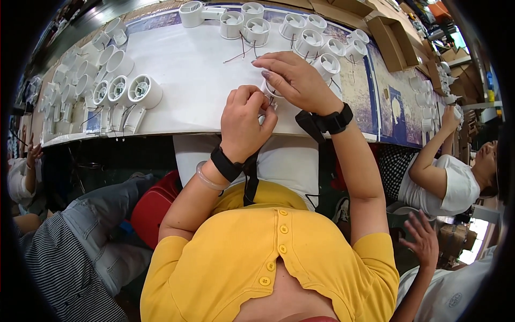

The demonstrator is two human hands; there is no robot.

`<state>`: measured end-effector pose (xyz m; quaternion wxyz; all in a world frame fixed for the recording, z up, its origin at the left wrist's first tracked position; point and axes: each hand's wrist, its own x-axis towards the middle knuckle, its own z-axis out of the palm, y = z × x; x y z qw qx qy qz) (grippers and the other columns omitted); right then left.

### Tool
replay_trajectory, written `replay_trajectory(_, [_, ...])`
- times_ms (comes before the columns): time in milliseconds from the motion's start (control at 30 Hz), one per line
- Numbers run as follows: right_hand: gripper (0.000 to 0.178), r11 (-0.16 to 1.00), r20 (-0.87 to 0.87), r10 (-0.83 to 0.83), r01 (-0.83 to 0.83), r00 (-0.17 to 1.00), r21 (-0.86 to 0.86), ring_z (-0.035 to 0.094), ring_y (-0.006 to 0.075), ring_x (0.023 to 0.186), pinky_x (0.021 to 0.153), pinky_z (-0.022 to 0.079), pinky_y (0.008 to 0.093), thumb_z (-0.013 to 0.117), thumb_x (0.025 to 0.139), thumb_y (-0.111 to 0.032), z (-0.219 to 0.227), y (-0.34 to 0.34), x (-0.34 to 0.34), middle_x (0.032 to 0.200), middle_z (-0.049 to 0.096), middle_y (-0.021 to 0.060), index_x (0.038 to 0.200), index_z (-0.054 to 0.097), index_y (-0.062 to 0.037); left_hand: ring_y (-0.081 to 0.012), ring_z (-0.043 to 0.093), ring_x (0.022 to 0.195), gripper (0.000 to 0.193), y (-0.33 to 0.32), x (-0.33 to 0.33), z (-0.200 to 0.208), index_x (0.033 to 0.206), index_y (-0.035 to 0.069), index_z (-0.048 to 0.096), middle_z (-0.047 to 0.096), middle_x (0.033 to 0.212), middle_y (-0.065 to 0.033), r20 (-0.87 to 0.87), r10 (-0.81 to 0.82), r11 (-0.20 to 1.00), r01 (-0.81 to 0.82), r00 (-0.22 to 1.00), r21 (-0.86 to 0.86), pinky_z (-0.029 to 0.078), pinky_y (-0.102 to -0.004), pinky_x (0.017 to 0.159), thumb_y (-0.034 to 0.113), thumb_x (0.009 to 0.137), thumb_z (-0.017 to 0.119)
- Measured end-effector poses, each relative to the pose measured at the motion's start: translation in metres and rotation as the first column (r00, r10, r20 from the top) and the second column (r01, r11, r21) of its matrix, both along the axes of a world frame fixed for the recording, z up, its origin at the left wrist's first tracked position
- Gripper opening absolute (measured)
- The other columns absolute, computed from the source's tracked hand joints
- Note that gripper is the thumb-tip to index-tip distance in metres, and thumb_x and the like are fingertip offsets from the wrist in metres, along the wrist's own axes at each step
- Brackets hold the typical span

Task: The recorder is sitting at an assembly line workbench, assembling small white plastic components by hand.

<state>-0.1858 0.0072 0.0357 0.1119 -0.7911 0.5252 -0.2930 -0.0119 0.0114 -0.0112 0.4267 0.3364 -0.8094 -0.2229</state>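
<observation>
A white round fan housing (pixel 270 92) lies in front of me near the table edge, mostly covered by my hands. My left hand (pixel 244 122) is closed in a pinch at its near side, beside a small white part and thin wires; what the fingertips hold is too small to make out. My right hand (pixel 300 80) lies over the top of the housing, its fingers stretched out to the left. Just beyond that hand stands another white fan (pixel 327 66), its blades facing up. Black bands circle both wrists.
More white fans (pixel 257 31) with loose thin wires stand along the far side. At left are three housings with handles (pixel 140 90) and many open white cups (pixel 119 63). Cardboard boxes (pixel 391 43) lie at far right. Other people sit on both sides, one hand (pixel 421 239) raised close behind my right arm.
</observation>
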Motion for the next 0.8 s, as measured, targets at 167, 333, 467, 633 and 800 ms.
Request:
replay_trajectory(167, [0.027,0.999,-0.05,0.023,-0.024,0.998,-0.021,0.054,0.0279,0.112,0.095,0.044,0.0369,0.052,0.093,-0.02,-0.01,0.002,-0.005,0.116,0.061,0.0097,0.116,0.063,-0.0098,-0.0282,0.054,0.087,0.01,0.008,0.004,-0.004,0.075,0.004,0.056,0.057,0.097,-0.0097,-0.027,-0.064,0.998,0.063,0.998,-0.025,0.046,-0.0361,0.074,0.005,0.069,0.064])
replay_trajectory(333, [0.026,0.999,-0.032,0.002,-0.003,0.999,-0.05,0.055,0.027,0.111,0.094,0.044,0.0362,0.053,0.094,-0.021,-0.016,0.0,-0.006,0.115,0.061,0.0092,0.115,0.064,-0.0107,-0.0289,0.054,0.088,0.011,0.009,0.006,-0.003,0.075,0.004,0.055,0.057,0.099,-0.0111,-0.031,-0.078,0.997,0.078,0.996,-0.019,0.046,-0.0366,0.076,0.004,0.069,0.065])
replay_trajectory(467, [0.026,0.993,0.136,0.02,-0.005,0.99,-0.114,0.055,0.0257,0.109,0.092,0.045,0.034,0.053,0.094,-0.023,-0.018,0.006,-0.007,0.113,0.062,0.0087,0.114,0.064,-0.0104,-0.0289,0.054,0.088,0.011,0.01,0.006,-0.003,0.074,0.005,0.055,0.057,0.099,-0.0108,-0.028,-0.078,0.997,0.078,0.997,0.004,0.046,-0.0368,0.076,0.004,0.069,0.065])
replay_trajectory(633, [0.024,0.997,0.153,-0.05,0.059,0.987,-0.055,0.059,0.0216,0.101,0.086,0.046,0.0307,0.052,0.096,-0.024,-0.018,0.018,0.001,0.102,0.064,0.0085,0.108,0.066,-0.008,-0.0277,0.056,0.088,0.008,0.014,0.005,0.001,0.075,0.003,0.056,0.058,0.101,-0.0135,-0.044,-0.124,0.99,0.126,0.991,0.063,0.047,-0.0343,0.076,0.003,0.071,0.063])
replay_trajectory(800, [0.033,0.979,0.329,-0.146,0.09,0.933,0.18,0.061,0.0172,0.092,0.083,0.047,0.0301,0.047,0.099,-0.029,-0.02,0.017,-0.007,0.093,0.066,0.008,0.1,0.068,-0.003,-0.026,0.056,0.097,0.018,0.017,0.014,0.012,0.094,0.004,0.058,0.057,0.108,-0.0125,-0.174,-0.285,0.911,0.323,0.943,0.258,0.046,-0.033,0.082,0.017,0.083,0.064])
